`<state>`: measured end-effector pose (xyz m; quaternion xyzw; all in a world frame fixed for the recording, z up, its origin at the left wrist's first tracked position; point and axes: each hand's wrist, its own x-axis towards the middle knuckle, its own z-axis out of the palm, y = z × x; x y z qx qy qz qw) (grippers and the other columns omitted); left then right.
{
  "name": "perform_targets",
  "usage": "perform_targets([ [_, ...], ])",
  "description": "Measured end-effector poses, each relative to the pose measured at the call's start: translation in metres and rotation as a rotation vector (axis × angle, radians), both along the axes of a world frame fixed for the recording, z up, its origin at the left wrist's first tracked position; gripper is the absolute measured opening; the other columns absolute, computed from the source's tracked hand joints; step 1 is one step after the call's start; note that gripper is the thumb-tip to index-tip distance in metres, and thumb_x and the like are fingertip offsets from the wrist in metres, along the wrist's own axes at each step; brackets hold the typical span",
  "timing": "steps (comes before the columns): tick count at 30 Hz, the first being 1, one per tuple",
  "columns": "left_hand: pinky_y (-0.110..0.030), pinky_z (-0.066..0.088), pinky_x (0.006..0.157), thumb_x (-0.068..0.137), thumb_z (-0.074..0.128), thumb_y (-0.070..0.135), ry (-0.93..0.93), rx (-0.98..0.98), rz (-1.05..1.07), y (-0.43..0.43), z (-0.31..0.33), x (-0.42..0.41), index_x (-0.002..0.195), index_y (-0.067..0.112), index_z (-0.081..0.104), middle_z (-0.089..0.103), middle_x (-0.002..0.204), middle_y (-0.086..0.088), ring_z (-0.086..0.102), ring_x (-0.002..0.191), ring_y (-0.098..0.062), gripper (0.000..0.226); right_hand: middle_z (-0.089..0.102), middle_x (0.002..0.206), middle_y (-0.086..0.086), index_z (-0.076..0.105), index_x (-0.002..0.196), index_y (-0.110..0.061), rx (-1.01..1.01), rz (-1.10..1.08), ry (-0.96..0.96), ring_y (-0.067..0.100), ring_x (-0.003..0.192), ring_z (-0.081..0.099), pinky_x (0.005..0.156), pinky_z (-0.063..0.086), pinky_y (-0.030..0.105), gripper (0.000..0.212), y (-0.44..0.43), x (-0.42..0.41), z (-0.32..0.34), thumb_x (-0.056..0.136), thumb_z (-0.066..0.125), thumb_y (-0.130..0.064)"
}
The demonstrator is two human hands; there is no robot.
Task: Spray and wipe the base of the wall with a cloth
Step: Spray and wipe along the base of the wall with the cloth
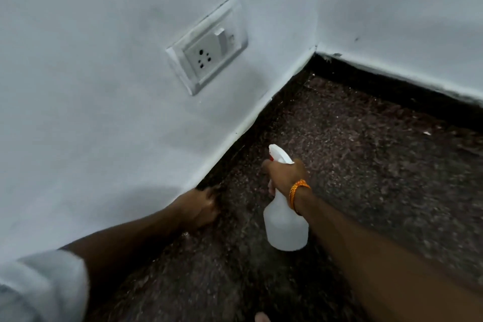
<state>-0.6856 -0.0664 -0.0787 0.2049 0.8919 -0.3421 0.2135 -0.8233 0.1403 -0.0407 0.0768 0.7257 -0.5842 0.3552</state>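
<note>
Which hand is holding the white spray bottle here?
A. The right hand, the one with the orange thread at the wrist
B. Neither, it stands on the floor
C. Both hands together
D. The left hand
A: the right hand grips the neck of the spray bottle, with the orange wrist thread just behind it, while the left hand is down at the dark skirting.

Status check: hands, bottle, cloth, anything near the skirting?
Right hand gripping spray bottle, nozzle toward dark skirting. Left hand at skirting; cloth not discernible. Wall socket above spray zone.
</note>
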Motion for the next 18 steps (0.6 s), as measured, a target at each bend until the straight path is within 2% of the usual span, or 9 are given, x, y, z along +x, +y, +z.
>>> perform_targets([
  [1,-0.032,0.055,0.047,0.075,0.043,0.018,-0.027,-0.008,-0.007,-0.007,-0.010,0.014,0.068,0.016,0.075,0.072,0.100,-0.022,0.070,0.088,-0.034,0.033,0.066,0.065,0.018,0.054,0.097,-0.016,-0.002,0.007,0.008,0.025,0.051,0.059,0.057,0.054,0.031,0.018,0.002,-0.002,0.001,0.089,0.069,-0.019],
  [3,-0.033,0.055,0.048,0.076,0.046,0.019,-0.058,-0.033,-0.012,-0.012,-0.013,0.013,0.070,0.017,0.074,0.072,0.101,-0.021,0.069,0.088,-0.034,0.030,0.064,0.066,0.019,0.045,0.075,-0.020,0.023,0.033,0.010,0.025,0.052,0.057,0.059,0.053,0.034,0.028,0.004,-0.006,0.004,0.089,0.070,-0.017],
  [4,-0.032,0.055,0.049,0.074,0.053,0.021,-0.056,-0.026,-0.010,-0.008,-0.008,-0.001,0.072,0.017,0.075,0.072,0.100,-0.020,0.068,0.083,-0.032,0.023,0.065,0.068,0.020,0.042,0.073,-0.022,0.041,0.045,0.005,0.025,0.052,0.057,0.058,0.053,0.034,0.033,0.006,-0.008,0.004,0.089,0.070,-0.016],
  [6,-0.028,0.053,0.048,0.068,0.066,0.024,0.032,0.036,-0.007,0.004,0.002,-0.041,0.080,0.013,0.078,0.073,0.100,-0.020,0.067,0.075,-0.027,0.020,0.065,0.067,0.020,0.043,0.073,-0.020,0.060,0.051,0.010,0.024,0.050,0.057,0.053,0.052,0.032,0.032,0.007,-0.007,0.005,0.089,0.070,-0.017],
  [8,-0.027,0.051,0.051,0.071,0.068,0.027,0.132,0.057,-0.002,0.015,0.012,-0.069,0.086,0.011,0.078,0.074,0.095,-0.017,0.066,0.072,-0.024,0.025,0.064,0.065,0.019,0.045,0.077,-0.016,0.070,0.064,-0.003,0.023,0.047,0.055,0.049,0.050,0.027,0.027,0.007,-0.005,0.002,0.089,0.070,-0.015],
  [10,-0.030,0.050,0.050,0.082,0.044,0.020,0.153,0.086,0.007,0.014,0.009,-0.070,0.092,0.007,0.077,0.072,0.096,-0.019,0.063,0.072,-0.025,0.036,0.062,0.062,0.017,0.046,0.091,-0.011,0.057,0.074,-0.024,0.020,0.043,0.054,0.040,0.046,0.019,0.023,0.006,0.000,0.000,0.090,0.069,-0.014],
  [12,-0.031,0.048,0.046,0.079,0.028,0.011,0.097,0.082,-0.034,0.006,-0.002,-0.053,0.093,0.004,0.075,0.069,0.105,-0.027,0.063,0.071,-0.029,0.050,0.061,0.058,0.014,0.046,0.101,-0.008,0.036,0.059,-0.039,0.017,0.039,0.052,0.037,0.044,0.017,0.027,0.004,0.000,0.000,0.089,0.069,-0.014],
  [16,-0.031,0.051,0.041,0.072,0.046,0.012,0.021,0.023,0.006,0.003,-0.005,-0.037,0.090,0.005,0.077,0.066,0.111,-0.032,0.066,0.072,-0.031,0.037,0.056,0.057,0.014,0.056,0.080,-0.004,0.014,0.082,-0.016,0.013,0.033,0.048,0.037,0.043,0.017,0.016,-0.001,-0.003,0.006,0.088,0.067,-0.012],
  [18,-0.031,0.051,0.041,0.072,0.049,0.011,0.053,0.017,0.026,0.005,-0.006,-0.045,0.093,0.001,0.076,0.065,0.111,-0.033,0.064,0.069,-0.031,0.034,0.056,0.055,0.013,0.059,0.079,0.000,0.016,0.064,-0.020,0.013,0.031,0.047,0.036,0.043,0.018,0.014,-0.004,-0.001,0.006,0.085,0.067,-0.011],
])
